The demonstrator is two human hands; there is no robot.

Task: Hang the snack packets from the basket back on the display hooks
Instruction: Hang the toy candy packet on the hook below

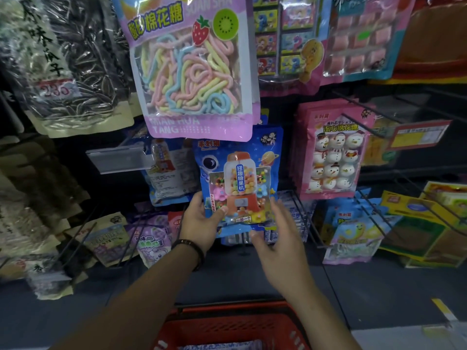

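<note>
L hand (pixel 202 218) pinching blue candy pkt (pixel 238 178) lower corner, R hand (pixel 278 238) spread, just beside.

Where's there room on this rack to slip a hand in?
Free: the dark gap between the blue packet and the snowman packets, and the bare hooks right of those. Crowded: the bottom row and the rope candy bag overlapping the blue packet's top.

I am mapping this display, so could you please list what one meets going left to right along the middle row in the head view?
Clear price tag holder → blue gumball-machine packet, gripped by the left hand → pink snowman packet → red price tag.
</note>
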